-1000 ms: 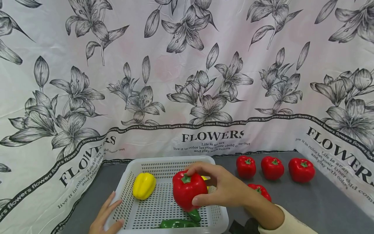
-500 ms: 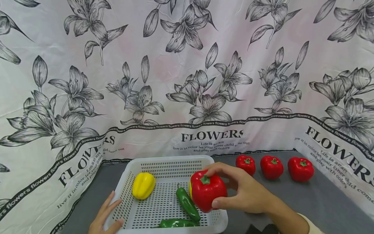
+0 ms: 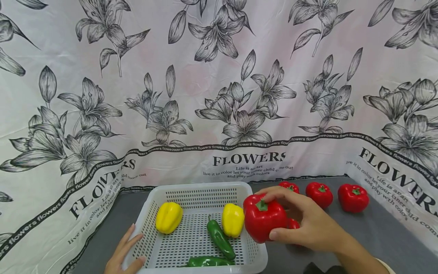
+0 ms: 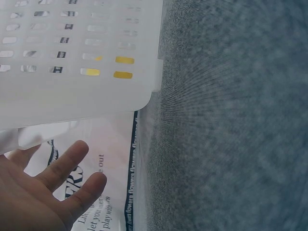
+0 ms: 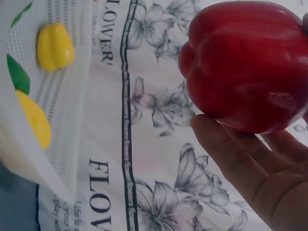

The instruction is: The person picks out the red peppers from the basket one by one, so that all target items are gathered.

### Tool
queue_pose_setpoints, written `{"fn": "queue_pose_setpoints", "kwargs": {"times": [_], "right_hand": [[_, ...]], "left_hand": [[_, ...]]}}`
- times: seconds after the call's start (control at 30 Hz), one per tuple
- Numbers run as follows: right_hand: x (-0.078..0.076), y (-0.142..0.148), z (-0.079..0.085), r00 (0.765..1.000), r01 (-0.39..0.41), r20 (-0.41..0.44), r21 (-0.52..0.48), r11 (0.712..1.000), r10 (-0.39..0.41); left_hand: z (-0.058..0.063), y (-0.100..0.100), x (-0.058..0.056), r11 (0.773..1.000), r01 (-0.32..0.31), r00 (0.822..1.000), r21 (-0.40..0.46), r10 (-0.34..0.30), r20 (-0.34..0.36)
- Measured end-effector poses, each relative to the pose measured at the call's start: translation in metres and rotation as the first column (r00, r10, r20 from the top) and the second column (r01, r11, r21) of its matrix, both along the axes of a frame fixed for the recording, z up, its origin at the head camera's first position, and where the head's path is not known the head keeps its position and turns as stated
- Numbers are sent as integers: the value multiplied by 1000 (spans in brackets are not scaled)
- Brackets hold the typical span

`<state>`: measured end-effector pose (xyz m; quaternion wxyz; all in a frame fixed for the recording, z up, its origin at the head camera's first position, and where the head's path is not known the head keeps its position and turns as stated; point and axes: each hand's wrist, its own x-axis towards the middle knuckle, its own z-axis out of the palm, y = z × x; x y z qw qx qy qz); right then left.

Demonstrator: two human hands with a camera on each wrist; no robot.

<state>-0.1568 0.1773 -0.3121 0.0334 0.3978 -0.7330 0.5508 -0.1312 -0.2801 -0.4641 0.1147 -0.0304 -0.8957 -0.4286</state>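
Note:
In the head view my right hand [image 3: 301,220] grips a red bell pepper [image 3: 263,224] by its sides, thumb in front and fingers behind the green stem. The pepper hangs above the right rim of a white perforated basket [image 3: 202,186]; the right wrist view shows it raised against the curtain. My left hand [image 3: 124,253] rests at the basket's left rim with fingers spread and straight. Inside the basket are two yellow bell peppers, one on the left [image 3: 169,217] and one on the right [image 3: 233,220], and two green chili peppers, one slanted [image 3: 219,238] and one along the front [image 3: 208,261].
Red bell peppers stand on the grey table [image 3: 386,236] to the right: one at the far right [image 3: 354,198], one beside it [image 3: 319,195], and others partly hidden behind my right hand. A white flower-printed curtain [image 3: 202,125] encloses the back and sides.
My right hand has carried the red bell pepper rightward, from over the basket's inside to its right rim, uncovering a yellow pepper and the slanted green chili. My left hand has stayed put.

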Motion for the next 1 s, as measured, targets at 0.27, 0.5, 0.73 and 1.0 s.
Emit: {"fn": "queue_pose_setpoints", "kwargs": {"times": [0.27,0.5,0.73,1.0], "right_hand": [[4,21,-1,997,71,-9,-13,997,-71],[7,38,-4,986,162,-35,-1,987,-162],[6,57,-10,978,194,-75,14,981,-192],[10,73,-15,947,320,-55,47,946,-318]], "left_hand": [[2,3,1,1000,-15,1000,-6,15,1],[4,2,1,1000,-5,1000,12,5,30],[4,2,0,1000,-5,999,20,5,36],[3,1,1,1000,-6,1000,-8,6,31]]}}
